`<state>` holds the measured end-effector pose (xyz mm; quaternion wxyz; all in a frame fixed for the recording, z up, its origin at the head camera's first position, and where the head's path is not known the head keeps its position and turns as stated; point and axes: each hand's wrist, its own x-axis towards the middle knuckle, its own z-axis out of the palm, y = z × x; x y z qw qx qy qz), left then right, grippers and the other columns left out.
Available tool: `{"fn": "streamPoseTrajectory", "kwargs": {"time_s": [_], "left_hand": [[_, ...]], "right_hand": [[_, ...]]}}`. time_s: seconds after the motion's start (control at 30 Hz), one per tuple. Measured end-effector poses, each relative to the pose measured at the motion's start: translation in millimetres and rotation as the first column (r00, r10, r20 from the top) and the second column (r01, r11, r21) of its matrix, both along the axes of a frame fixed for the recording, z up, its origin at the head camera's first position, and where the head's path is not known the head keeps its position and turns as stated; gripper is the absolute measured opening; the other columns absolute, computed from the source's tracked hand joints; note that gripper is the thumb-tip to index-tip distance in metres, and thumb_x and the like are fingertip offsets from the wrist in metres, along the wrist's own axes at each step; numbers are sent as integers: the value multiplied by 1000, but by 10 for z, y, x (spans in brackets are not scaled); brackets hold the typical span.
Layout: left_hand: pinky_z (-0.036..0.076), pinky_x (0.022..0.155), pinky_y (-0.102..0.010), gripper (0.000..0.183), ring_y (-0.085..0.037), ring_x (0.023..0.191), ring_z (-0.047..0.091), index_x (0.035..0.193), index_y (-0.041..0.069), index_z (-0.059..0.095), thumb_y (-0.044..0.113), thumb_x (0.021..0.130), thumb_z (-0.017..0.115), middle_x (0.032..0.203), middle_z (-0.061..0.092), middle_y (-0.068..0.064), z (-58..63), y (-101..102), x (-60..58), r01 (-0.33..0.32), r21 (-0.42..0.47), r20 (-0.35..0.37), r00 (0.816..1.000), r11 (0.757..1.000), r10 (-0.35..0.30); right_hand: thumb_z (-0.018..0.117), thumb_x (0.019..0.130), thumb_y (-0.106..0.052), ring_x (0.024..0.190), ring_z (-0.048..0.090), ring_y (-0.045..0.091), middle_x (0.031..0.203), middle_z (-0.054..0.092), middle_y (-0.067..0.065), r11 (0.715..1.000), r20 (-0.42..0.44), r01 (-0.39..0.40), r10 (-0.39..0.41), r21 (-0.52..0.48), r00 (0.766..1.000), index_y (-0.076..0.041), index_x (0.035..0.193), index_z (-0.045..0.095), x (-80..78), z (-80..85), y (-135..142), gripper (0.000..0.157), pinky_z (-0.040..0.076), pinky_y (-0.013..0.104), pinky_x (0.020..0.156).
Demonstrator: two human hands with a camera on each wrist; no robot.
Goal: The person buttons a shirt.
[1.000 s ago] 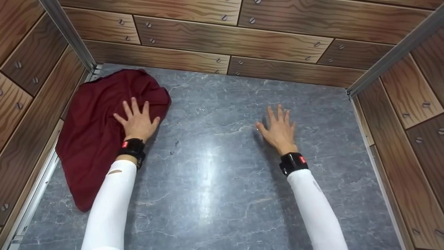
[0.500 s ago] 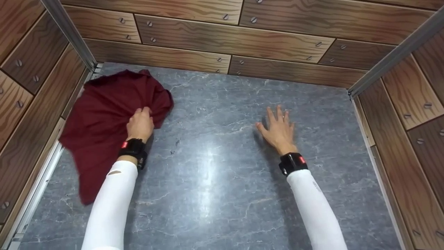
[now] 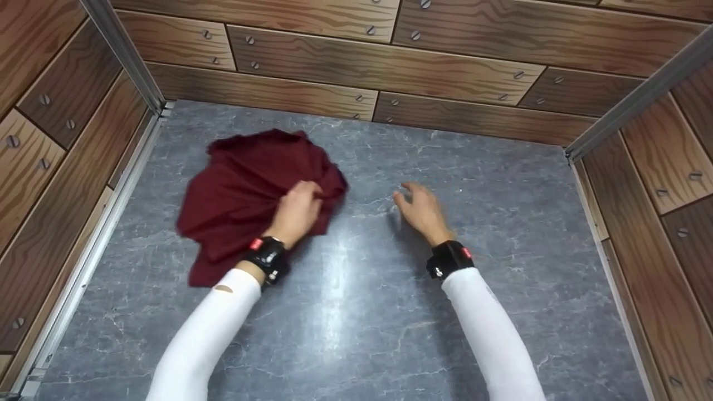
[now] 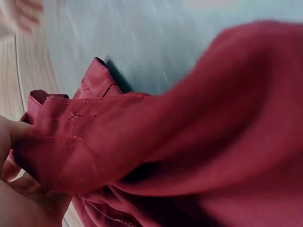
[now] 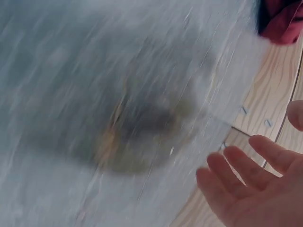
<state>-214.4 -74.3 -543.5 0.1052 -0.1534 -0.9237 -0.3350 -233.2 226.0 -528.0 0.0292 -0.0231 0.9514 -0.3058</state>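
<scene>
A crumpled dark red piece of clothing (image 3: 239,195) lies bunched left of centre on the grey marbled surface, its kind hard to tell. My left hand (image 3: 298,210) grips it near its right side, and folds run outward from the grip. Seen from the left wrist, the cloth (image 4: 199,146) has stitched seams and a slit like a buttonhole beside my thumb and curled fingers. My right hand (image 3: 424,213) hovers to the right, apart from the clothing. In the right wrist view its fingers (image 5: 232,177) are loosely bent and hold nothing.
Wood-print panels with painted screws form the back wall (image 3: 312,61), the left wall (image 3: 72,161) and the right wall (image 3: 668,167). Metal strips run along the corners. The marbled surface (image 3: 512,195) extends between the walls, with a bright reflection near its middle.
My left hand, flat on the clothing at first, has curled its fingers into it and dragged it rightward from the left wall. The right hand has lifted and shifted slightly left, fingers no longer spread.
</scene>
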Motion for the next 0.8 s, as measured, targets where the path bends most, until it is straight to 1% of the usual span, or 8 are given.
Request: {"fn": "streamPoseTrajectory", "kwargs": {"time_s": [0.13, 0.27, 0.43, 0.5, 0.57, 0.67, 0.73, 0.8], "left_hand": [[56, 87, -46, 18, -32, 99, 68, 113, 3, 69, 5, 94, 70, 109, 67, -13, -1, 311, 139, 91, 9, 0, 996, 996, -91], [56, 83, -39, 17, -26, 94, 67, 112, 6, 70, 7, 95, 70, 108, 64, -8, -13, 568, 264, 164, 29, 18, 986, 986, -165], [54, 80, -32, 15, -20, 91, 61, 111, 9, 72, 10, 96, 71, 106, 53, -5, -24, 806, 383, 251, 21, 42, 967, 968, -251], [53, 80, -33, 18, -19, 93, 58, 115, 10, 72, 16, 97, 71, 107, 51, -5, 0, 861, 429, 285, 12, 69, 956, 959, -285], [53, 79, -35, 29, -19, 93, 59, 126, 14, 70, 26, 100, 68, 111, 53, -5, 60, 879, 469, 301, 2, 113, 947, 953, -300], [56, 83, -41, 50, -23, 103, 64, 144, 16, 59, 43, 102, 61, 126, 60, -6, 197, 811, 463, 264, -1, 156, 953, 965, -261], [55, 89, -45, 56, -26, 111, 65, 149, 14, 53, 47, 103, 57, 134, 62, -7, 293, 686, 390, 190, 16, 147, 971, 982, -190], [51, 97, -48, 52, -29, 119, 62, 144, 9, 57, 42, 104, 57, 135, 63, -11, 361, 497, 248, 90, 42, 85, 992, 995, -93]], "right_hand": [[55, 105, -33, 133, 55, 40, 142, 59, 26, 997, 69, 4, 1, -77, 998, 4, 147, 52, -47, -45, -145, 56, 40, 49, 113], [51, 106, -36, 130, 58, 39, 139, 60, 27, 989, 147, 33, -12, -147, 989, 7, 150, 44, -98, -86, -265, 62, 42, 48, 111], [55, 104, -39, 134, 53, 40, 142, 57, 29, 977, 179, 93, -58, -191, 982, 11, 152, 38, -146, -114, -352, 71, 39, 47, 114], [60, 102, -34, 132, 54, 41, 140, 58, 30, 981, 175, 86, -55, -176, 983, 12, 148, 43, -154, -123, -364, 67, 40, 48, 112], [63, 100, -26, 128, 57, 42, 136, 61, 30, 988, 166, 68, -44, -141, 985, 12, 143, 49, -148, -126, -359, 59, 43, 49, 109], [63, 97, -14, 118, 62, 40, 127, 66, 27, 996, 150, 34, -22, -82, 988, 8, 135, 60, -123, -118, -312, 45, 47, 50, 102], [61, 96, -10, 119, 63, 39, 128, 67, 26, 998, 124, 28, -21, -58, 992, 5, 136, 62, -98, -101, -255, 43, 47, 49, 102], [59, 96, -7, 121, 62, 40, 129, 66, 26, 999, 73, 16, -13, -38, 997, 5, 136, 62, -75, -74, -188, 42, 46, 51, 103]]}}
